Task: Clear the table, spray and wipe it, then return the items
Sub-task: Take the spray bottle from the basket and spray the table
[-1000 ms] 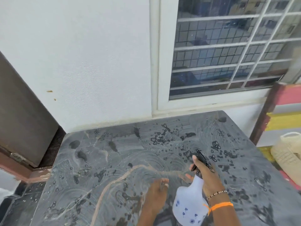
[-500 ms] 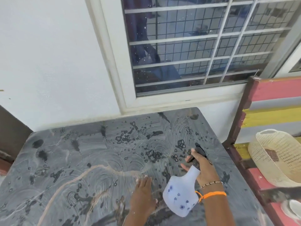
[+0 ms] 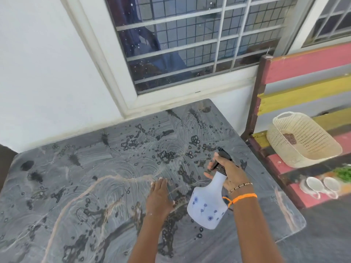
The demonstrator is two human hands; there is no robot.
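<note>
The right hand [image 3: 230, 172] holds the spray bottle [image 3: 208, 202] by its neck, with fingers curled round the black top. The bottle hangs tilted just above the table [image 3: 76, 186]. The left hand [image 3: 159, 196] lies flat on the wet table, fingers straight, holding nothing.

The table is covered in drops and soapy swirls. The flat hand could slip on the wet top. The bottle could slide out of wet fingers and fall. More spray might hit the window [image 3: 190, 44], which already has drops on it, because the nozzle points that way.

No cloth can be seen, so I cannot tell what will do the wiping. The bench [image 3: 303, 67] to the right holds a basket [image 3: 302, 139] and two white cups [image 3: 321, 185], but these cups are blurry. The near edge of the table is cut off.
</note>
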